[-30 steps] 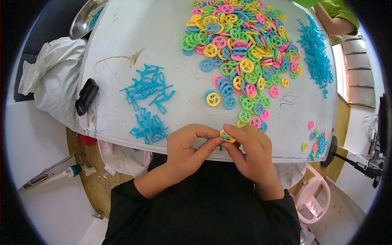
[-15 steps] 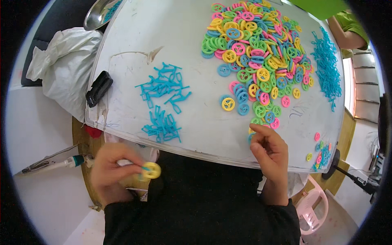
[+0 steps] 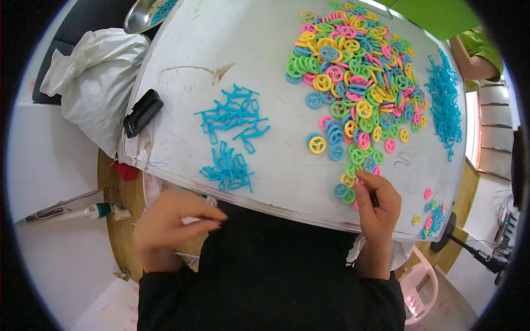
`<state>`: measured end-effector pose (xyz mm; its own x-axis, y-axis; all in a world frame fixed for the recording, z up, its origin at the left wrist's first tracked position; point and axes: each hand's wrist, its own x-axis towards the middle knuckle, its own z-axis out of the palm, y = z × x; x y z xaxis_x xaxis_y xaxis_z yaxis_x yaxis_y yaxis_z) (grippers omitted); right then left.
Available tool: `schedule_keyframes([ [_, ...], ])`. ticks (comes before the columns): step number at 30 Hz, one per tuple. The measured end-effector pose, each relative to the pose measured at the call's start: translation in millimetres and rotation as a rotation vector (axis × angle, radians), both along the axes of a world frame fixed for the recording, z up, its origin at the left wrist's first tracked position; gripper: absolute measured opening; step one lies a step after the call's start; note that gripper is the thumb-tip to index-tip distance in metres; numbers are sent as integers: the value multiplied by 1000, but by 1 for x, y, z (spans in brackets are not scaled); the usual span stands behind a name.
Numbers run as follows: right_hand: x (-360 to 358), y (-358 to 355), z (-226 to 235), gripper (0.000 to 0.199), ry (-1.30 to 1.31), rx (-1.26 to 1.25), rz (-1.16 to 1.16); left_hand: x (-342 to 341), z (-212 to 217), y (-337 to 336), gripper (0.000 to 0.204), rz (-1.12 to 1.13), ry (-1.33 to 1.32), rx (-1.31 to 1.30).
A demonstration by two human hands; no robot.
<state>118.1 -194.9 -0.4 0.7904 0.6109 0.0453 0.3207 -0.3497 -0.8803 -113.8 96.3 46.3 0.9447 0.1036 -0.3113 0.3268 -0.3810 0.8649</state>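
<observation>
My left hand (image 3: 179,223) is over my lap, below the near table edge. Its thumb and forefinger are pinched together and no object shows in them. My right hand (image 3: 380,205) is at the near end of a spread of small plastic wheels in yellow, pink, green and blue. Its thumb and forefinger curl toward each other beside a blue wheel (image 3: 341,191); bits of pink show behind the fingertips, and what they grip is hidden. Left of centre lie two clusters of blue plastic frame pieces, a farther one (image 3: 232,117) and a nearer one (image 3: 227,170).
The big wheel pile (image 3: 359,71) covers the far right of the white table (image 3: 276,160). Beyond it lies a long heap of blue pieces (image 3: 444,105), near another person's arm (image 3: 469,58). A black tray (image 3: 143,113), white sack (image 3: 96,83) and metal bowl (image 3: 135,19) are at left.
The yellow wheel with a blue piece has left my left hand's fingers and is out of sight. My right hand's fingertips have closed in among the nearest wheels. The whole view has shifted slightly.
</observation>
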Motion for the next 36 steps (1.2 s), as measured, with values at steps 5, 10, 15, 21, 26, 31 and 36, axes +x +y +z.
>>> schedule_keyframes([
  [5,0,3,0,23,-183,-37,55,105,-8,-27,21,187,-376,717],
  [10,2,-5,4,19,-271,-67,65,124,-31,-24,24,110,-279,987],
  [15,14,-8,-2,19,-329,-104,34,124,-46,-21,25,144,-408,971],
  [21,24,7,-1,21,-299,-83,45,118,-47,-24,17,281,-394,805],
  [26,27,1,5,20,-253,-109,-1,112,-51,-16,17,206,-405,798],
  [31,30,-13,4,18,-155,-87,-164,113,-41,-8,16,264,-420,714],
  [36,32,-14,-1,23,-264,-168,-74,117,-37,-6,13,517,-668,149],
])
